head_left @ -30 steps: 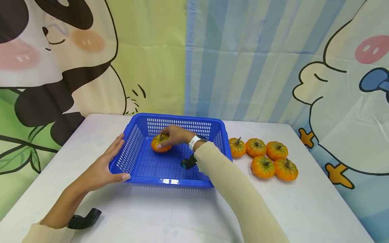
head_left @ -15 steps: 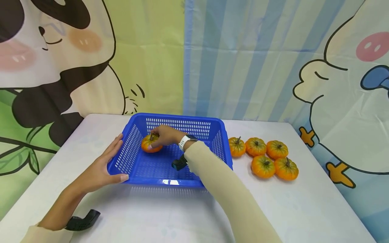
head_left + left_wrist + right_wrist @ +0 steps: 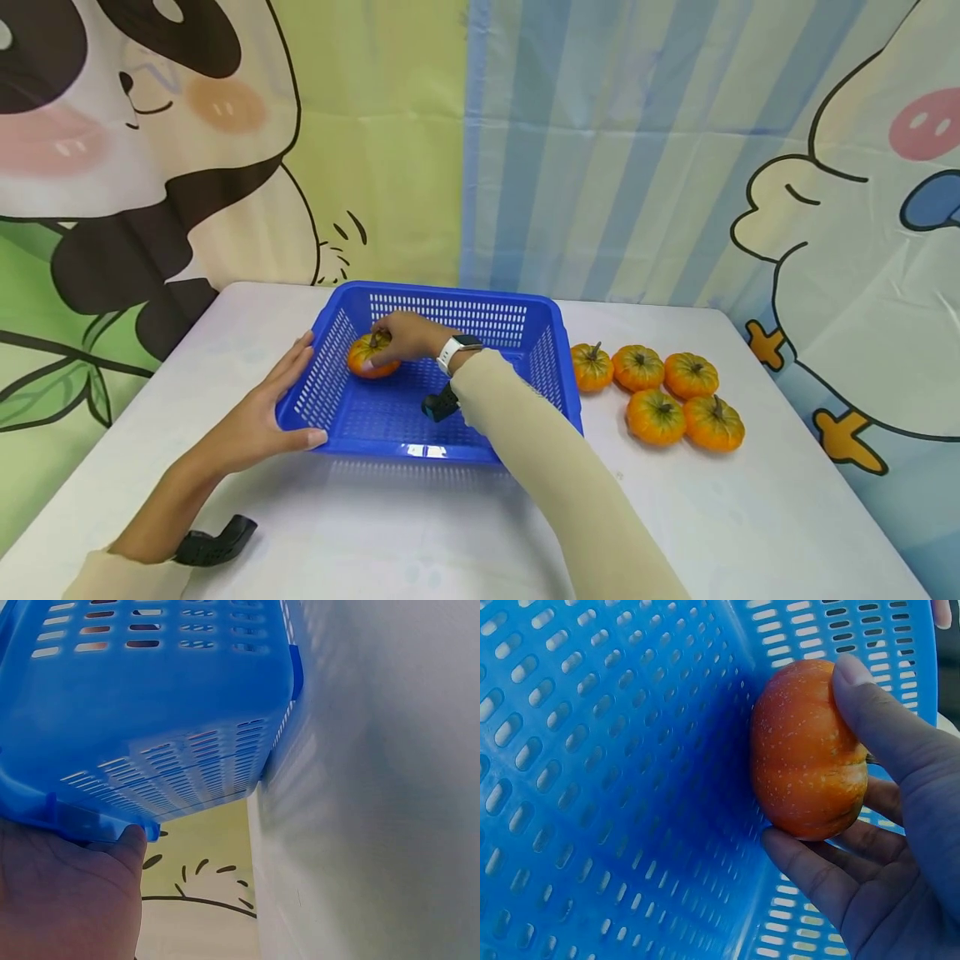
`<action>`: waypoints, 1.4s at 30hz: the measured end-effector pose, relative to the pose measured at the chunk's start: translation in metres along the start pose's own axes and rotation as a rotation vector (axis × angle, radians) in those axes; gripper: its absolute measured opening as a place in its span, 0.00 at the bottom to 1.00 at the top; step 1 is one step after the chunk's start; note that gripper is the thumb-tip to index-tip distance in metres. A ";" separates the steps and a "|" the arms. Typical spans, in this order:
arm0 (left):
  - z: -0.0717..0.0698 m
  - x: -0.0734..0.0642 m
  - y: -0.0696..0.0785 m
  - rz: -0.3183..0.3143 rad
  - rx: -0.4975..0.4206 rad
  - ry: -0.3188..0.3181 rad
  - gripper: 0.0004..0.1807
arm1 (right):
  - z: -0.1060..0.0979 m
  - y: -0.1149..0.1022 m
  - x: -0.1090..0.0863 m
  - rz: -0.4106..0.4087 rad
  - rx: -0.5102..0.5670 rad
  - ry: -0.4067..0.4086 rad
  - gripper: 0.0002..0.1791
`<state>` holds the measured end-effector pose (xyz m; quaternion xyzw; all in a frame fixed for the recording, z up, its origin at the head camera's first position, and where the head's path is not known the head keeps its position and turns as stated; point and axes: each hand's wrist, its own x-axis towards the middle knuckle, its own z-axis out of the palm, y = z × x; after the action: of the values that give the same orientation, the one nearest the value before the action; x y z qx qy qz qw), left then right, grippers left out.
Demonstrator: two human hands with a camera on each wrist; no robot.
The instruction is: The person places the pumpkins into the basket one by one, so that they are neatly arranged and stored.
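A small orange pumpkin [image 3: 372, 357] with a greenish top sits low in the left part of a blue plastic basket [image 3: 450, 452]. My right hand [image 3: 412, 337] reaches down from above and grips it, thumb on one side and fingers on the other; the right wrist view shows the pumpkin [image 3: 806, 750] close over the slotted basket floor [image 3: 630, 765]. My left hand [image 3: 258, 417] rests against the basket's left end, fingers straight along the rim and thumb at the front corner. In the left wrist view, a fingertip [image 3: 133, 841] touches the basket's rim.
Several similar pumpkins [image 3: 656, 417] stand grouped on the white table [image 3: 420, 542], to the right of the basket. A printed curtain [image 3: 585, 150] hangs behind the table's back edge. Cameras are strapped at both wrists, and a white watch [image 3: 453, 352] is on the right one.
Over the last second, my right hand has moved the pumpkin leftward inside the basket, close to its left wall. My left hand has stayed at the rim. The head view has shifted slightly.
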<state>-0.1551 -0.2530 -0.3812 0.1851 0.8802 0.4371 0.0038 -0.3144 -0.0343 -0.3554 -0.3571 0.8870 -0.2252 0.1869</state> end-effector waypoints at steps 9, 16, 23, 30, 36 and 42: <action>0.001 0.002 -0.002 0.015 -0.009 0.002 0.60 | 0.000 0.003 -0.001 -0.007 -0.044 0.019 0.36; 0.003 0.002 -0.001 0.015 -0.002 0.007 0.60 | -0.004 0.006 -0.003 -0.026 -0.030 0.034 0.36; 0.003 0.000 0.001 0.003 0.021 0.007 0.60 | -0.019 0.005 -0.009 -0.034 0.070 0.094 0.38; 0.003 0.002 -0.001 0.007 0.025 0.005 0.60 | -0.031 0.005 -0.019 -0.050 0.147 0.148 0.37; 0.000 0.001 -0.002 0.018 0.002 0.010 0.60 | -0.037 0.003 -0.024 -0.103 0.191 0.195 0.36; 0.001 0.000 -0.001 0.022 -0.001 0.014 0.59 | -0.044 0.011 -0.033 -0.071 0.217 0.225 0.34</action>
<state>-0.1553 -0.2524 -0.3825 0.1916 0.8779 0.4387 -0.0068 -0.3202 0.0083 -0.3192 -0.3386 0.8596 -0.3647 0.1160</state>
